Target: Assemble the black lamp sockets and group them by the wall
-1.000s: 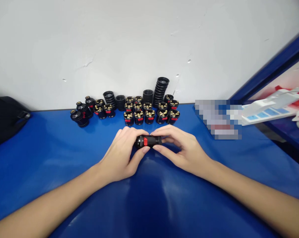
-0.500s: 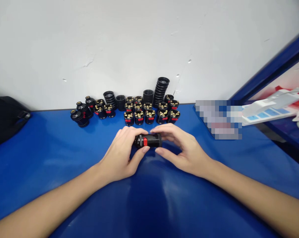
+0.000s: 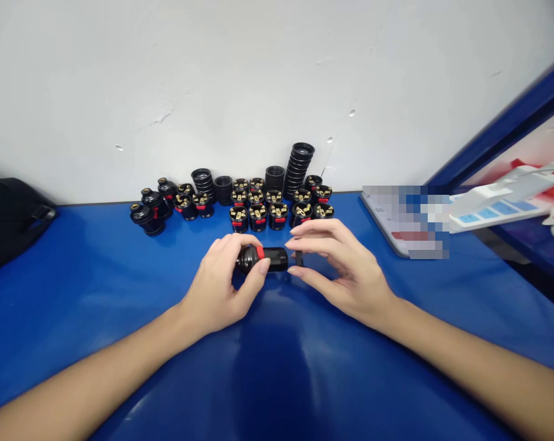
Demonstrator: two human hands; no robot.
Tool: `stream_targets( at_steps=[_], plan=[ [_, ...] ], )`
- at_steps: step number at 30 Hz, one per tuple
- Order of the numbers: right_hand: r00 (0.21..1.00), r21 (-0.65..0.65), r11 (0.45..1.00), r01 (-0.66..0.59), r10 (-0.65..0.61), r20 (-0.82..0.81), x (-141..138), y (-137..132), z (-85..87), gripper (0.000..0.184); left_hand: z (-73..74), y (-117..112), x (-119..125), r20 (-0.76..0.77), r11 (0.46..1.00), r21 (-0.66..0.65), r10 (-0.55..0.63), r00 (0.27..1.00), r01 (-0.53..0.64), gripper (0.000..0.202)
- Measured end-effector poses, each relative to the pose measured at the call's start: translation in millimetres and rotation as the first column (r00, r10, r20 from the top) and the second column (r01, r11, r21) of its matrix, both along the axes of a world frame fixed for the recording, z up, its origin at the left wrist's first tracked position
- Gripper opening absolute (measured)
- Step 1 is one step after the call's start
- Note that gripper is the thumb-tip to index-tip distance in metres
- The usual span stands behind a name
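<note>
Looking across from the left, we see a dark bag (image 3: 10, 211) at the counter's (image 3: 97, 288) edge, then a row of black socket parts (image 3: 240, 199) with brass contacts and red tabs along the white wall (image 3: 258, 73), and beside them a leaning stack of ribbed rings (image 3: 297, 166). Nearer us, our left hand (image 3: 217, 288) is closed around a black lamp socket (image 3: 262, 260), thumb and forefinger pinching it near its red switch tab (image 3: 260, 252); it lies on its side just above the blue surface. Our right hand (image 3: 345, 269) pinches a thin black ring (image 3: 299, 258) just beside the socket's open end, apart from it by a small gap. We judge the socket light, rigid and smooth moulded plastic, a little slippery, best gripped round its cylindrical body rather than the tab. The ring looks thin and easily dropped. Farther right lies a blurred card (image 3: 405, 220).
</note>
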State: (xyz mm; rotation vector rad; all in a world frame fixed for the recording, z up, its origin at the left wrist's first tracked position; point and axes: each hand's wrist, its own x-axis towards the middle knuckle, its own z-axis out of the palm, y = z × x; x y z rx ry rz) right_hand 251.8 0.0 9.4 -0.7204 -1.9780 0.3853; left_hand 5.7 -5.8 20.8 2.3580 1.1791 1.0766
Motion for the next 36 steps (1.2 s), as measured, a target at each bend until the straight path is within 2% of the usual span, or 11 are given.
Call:
stream_targets(
  at_steps=[4, 7, 11, 14, 17, 20, 22, 26, 32, 36],
  plan=[
    [1.0, 0.007, 1.0, 0.027, -0.028, 0.015, 0, -1, 1.8, 0.039, 0.5, -1, 2, 0.032, 0.997, 0.022, -0.071, 0.997, 0.071, 0.023],
    [1.0, -0.032, 0.999, 0.018, -0.019, -0.006, 1, -2, -0.2, 0.045, -0.1, 0, 2, -0.03, 0.989, 0.014, -0.148, 0.989, 0.148, 0.02],
    [0.991, -0.169, 0.984, -0.063, 0.043, -0.124, 0, -5, -6.2, 0.051, -2.3, 2, 0, -0.115, 0.975, -0.035, -0.222, 0.968, 0.22, 0.022],
    [0.977, -0.2, 0.973, -0.116, 0.076, -0.198, -2, -8, -7.9, 0.054, -3.7, 4, -1, -0.132, 0.977, -0.042, -0.215, 0.968, 0.211, 0.038],
    [0.967, -0.199, 0.967, -0.159, 0.112, -0.229, -4, -10, -6.7, 0.06, -3.4, 4, -3, -0.044, 0.981, 0.041, -0.19, 0.981, 0.191, 0.047],
    [0.956, -0.19, 0.959, -0.21, 0.161, -0.244, -5, -11, -4.9, 0.067, -2.4, 2, -3, 0.019, 0.96, 0.209, -0.194, 0.981, 0.186, 0.039],
    [0.954, -0.187, 0.953, -0.238, 0.192, -0.232, -6, -12, -3.8, 0.069, -2.3, 0, -3, -0.013, 0.936, 0.284, -0.213, 0.977, 0.208, 0.036],
    [0.958, -0.189, 0.95, -0.248, 0.211, -0.195, -7, -15, -1.4, 0.065, -4.2, -3, -2, -0.062, 0.909, 0.328, -0.25, 0.966, 0.256, 0.029],
    [0.971, -0.29, 0.929, -0.23, 0.201, -0.127, -6, -14, 0.2, 0.076, 0.8, -3, -1, -0.006, 0.913, 0.363, -0.198, 0.98, 0.187, 0.024],
    [0.98, -0.398, 0.9, -0.18, 0.199, 0.007, -7, -11, 0.6, 0.079, 15.1, 3, -6, -0.008, 0.897, 0.441, -0.042, 0.999, 0.041, 0.023]
  ],
)
